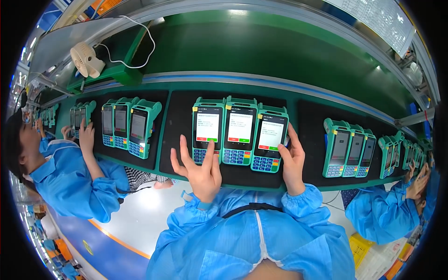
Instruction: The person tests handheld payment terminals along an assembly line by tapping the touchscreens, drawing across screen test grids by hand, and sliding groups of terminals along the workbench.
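Three green handheld payment terminals stand side by side in front of me, tilted toward me, each with a lit white screen above a keypad. My left hand [198, 170] has its fingers spread, and one fingertip touches the green on-screen button of the left terminal [207, 119]. Nothing is held in that hand. The middle terminal [238, 128] has neither hand on it. My right hand [293, 161] grips the right edge of the right terminal [269, 135], its thumb by the green button on the screen; some of its fingers are partly hidden.
Black mats [177, 140] lie along the green bench. More terminals stand in groups to the left [125, 123] and right [347, 147]. Co-workers in blue smocks sit on both sides [74, 172]. A small beige fan [86, 59] with a white cable is at the back left.
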Motion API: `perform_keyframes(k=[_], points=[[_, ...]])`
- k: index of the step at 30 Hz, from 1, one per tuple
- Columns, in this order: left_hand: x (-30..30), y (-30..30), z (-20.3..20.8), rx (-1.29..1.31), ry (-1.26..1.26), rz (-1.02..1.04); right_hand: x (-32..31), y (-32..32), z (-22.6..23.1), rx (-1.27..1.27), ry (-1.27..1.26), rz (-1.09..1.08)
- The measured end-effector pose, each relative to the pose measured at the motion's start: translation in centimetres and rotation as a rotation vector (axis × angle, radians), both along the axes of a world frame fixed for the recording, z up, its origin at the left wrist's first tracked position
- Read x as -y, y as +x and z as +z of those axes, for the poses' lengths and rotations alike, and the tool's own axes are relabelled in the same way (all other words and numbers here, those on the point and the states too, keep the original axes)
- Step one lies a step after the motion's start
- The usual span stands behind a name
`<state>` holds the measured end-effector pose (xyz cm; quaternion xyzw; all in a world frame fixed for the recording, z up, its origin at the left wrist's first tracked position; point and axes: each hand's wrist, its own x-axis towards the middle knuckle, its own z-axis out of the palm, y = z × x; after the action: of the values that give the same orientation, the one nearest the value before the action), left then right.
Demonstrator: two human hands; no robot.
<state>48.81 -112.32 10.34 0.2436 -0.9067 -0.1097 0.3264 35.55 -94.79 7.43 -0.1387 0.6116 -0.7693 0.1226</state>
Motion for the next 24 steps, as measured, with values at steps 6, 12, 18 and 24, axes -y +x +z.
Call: perform_keyframes(k=[6,12,18,24], points=[[1.1,0.0,0.4,0.085,0.006,-0.037,0.1,0.0,0.3,0.003,0.019,0.016],[4.3,0.0,0.3,-0.051,0.378,-0.175,-0.6,1.6,-0.5,-0.277,0.242,0.007],[6.8,-6.3,3.8,0.185,0.096,-0.456,-1.0,1.9,-0.5,-0.293,0.334,-0.024],[7.6,-11.4,5.7,0.658,0.248,-0.498,-1.1,1.6,-0.3,-0.334,0.376,-0.013]])
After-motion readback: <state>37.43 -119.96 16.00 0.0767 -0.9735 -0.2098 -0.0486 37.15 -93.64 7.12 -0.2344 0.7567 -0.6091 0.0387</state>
